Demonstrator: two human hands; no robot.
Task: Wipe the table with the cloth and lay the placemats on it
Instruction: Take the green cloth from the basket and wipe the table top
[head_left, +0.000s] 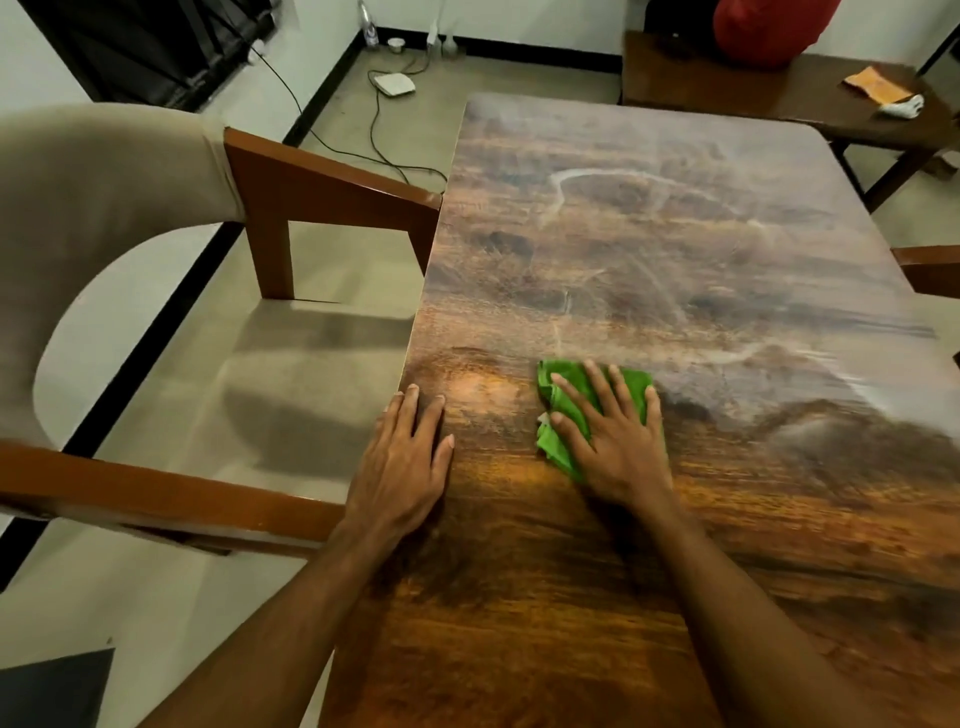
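- Two bare forearms are seen nearest the camera, stretched forward over the near end of the wooden surface (623, 249).
- The left hand (402, 467) is laid flat at the surface's left edge, fingers straight. Nothing is held, so its grip is open and is judged to serve only as a brace.
- The right hand (613, 441) is pressed palm-down on the green cloth (558, 447), fingers spread and straight. The cloth is pinned rather than clasped, and lies bunched on the near-middle of the surface, apart from the left hand.
- Pale smears are seen across the far half, so the wiping is judged unfinished.
- No placemats can be made out. An orange item (875, 83) on the dark side table (753, 88) beyond is too blurred to be named.
- The cloth could be left behind or rolled up if palm pressure is eased mid-stroke.
- The smears could merely be spread about by a bunched cloth.
- The far corners could be missed at full reach.
- The left hand could be slid off the edge towards the chair (322, 182) if weight is leaned on it.
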